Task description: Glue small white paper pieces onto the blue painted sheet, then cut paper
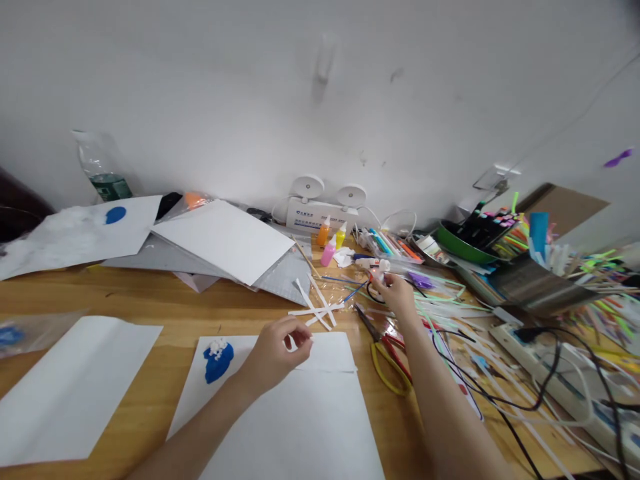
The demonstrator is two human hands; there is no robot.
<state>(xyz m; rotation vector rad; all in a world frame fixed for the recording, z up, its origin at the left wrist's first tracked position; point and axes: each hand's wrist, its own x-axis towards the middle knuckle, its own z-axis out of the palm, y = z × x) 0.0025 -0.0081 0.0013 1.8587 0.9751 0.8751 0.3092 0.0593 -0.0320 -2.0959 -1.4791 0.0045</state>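
Has a white sheet (75, 393) on the worktop (150, 308) at near left, a second sheet (300, 427) to its right, bearing a blue shape (219, 367) topped with white crumbs (218, 347). With the left hand (277, 350) above it, pinches a small white bit (312, 338). Has crossed paper strips (316, 311) beyond, then scissors (379, 339). Farther right, clasps a white glue gun (379, 265) in the right hand (400, 297), grip closed around it.

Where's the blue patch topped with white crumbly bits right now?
In the head view, the blue patch lies near the upper-left corner of the large white paper sheet, to the left of the person's bare left hand.
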